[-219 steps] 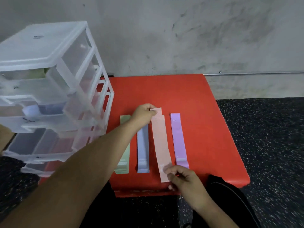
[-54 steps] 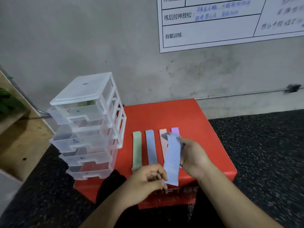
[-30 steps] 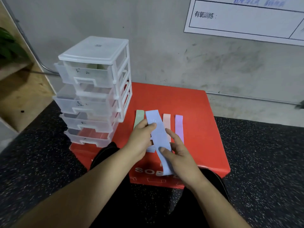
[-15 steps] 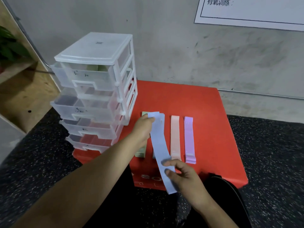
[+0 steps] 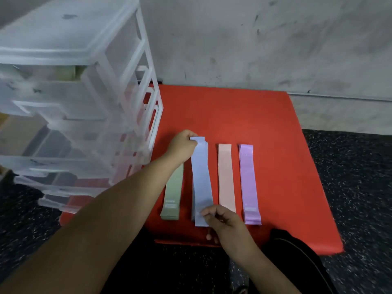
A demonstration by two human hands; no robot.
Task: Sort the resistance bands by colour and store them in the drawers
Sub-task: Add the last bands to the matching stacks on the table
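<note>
The blue band lies flat on the red box. It is second from the left in a row of four colours. Its long side runs from the person's end of the box away toward the grey wall, and the far end leans just a little to the left. Edges of more blue bands peek out from under it at both ends.

The left hand is at the far end of the blue band. Its thumb and fingers are curled in and pinch the top corner. The right hand is at the near end, close to the box's front edge. Its fingers are bent and pinch the bottom corner on the right side.

The green band lies just to the left of the blue one, and the left arm hides its far end. The pink band is just to the right, and the purple band comes after that. All four point the same way, side by side with thin gaps of red between them.

A clear plastic drawer tower stands on the left part of the box, near the left hand. Something green shows through its top drawer. The floor around the box is dark with little specks.
</note>
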